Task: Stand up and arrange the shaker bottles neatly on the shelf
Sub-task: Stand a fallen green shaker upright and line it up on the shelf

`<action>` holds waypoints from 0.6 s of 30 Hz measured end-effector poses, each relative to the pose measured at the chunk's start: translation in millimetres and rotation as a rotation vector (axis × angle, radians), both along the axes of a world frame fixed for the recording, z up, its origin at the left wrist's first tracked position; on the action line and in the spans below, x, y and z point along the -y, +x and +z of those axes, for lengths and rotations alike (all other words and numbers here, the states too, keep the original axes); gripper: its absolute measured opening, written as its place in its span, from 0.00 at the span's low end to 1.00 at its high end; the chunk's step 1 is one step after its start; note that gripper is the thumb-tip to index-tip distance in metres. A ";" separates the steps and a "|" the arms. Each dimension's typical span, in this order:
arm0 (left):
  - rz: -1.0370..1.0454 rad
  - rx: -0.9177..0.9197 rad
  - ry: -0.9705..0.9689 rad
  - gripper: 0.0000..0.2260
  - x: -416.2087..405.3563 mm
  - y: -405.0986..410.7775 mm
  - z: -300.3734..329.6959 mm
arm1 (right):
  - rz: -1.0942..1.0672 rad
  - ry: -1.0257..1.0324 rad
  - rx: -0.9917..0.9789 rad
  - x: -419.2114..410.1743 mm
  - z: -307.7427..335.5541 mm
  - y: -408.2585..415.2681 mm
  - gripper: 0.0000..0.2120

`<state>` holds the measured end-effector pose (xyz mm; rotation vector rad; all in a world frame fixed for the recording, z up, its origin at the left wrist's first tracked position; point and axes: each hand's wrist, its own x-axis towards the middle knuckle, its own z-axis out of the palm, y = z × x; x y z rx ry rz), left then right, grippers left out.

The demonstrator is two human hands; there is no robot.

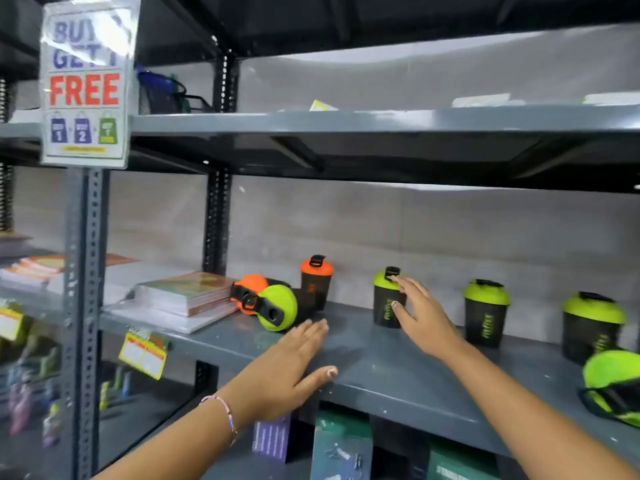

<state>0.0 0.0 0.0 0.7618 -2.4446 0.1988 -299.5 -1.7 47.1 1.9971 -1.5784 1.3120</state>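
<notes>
On the grey shelf (363,351) stand dark shaker bottles: one with an orange lid (316,281) and three with green lids (385,299), (485,313), (590,327). Two bottles lie on their sides at the left, an orange-lidded one (250,289) and a green-lidded one (278,308). Another green-lidded bottle (613,389) lies at the right front edge. My right hand (420,315) is spread against the right side of the nearest upright green bottle, fingers touching its lid. My left hand (294,365) hovers open over the shelf, fingertips just short of the lying green bottle.
Stacked books (188,294) lie left of the bottles. A perforated upright post (85,306) carries a "FREE" sign (86,81). Yellow price tags (143,355) hang from the shelf edge. Boxes (341,448) sit on the shelf below.
</notes>
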 end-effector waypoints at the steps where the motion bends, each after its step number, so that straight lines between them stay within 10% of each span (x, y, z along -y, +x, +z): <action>1: -0.010 0.031 0.006 0.36 -4.6 6.5 -3.1 | 0.022 0.038 -0.007 10.5 -1.1 0.1 0.23; 14: 0.001 -0.035 0.059 0.22 -16.7 28.2 -31.1 | 0.361 0.474 -0.282 110.5 -5.4 120.5 0.47; 18: 0.148 -0.149 0.069 0.20 -7.9 39.6 -28.5 | 0.440 0.371 -0.509 142.8 3.7 163.3 0.41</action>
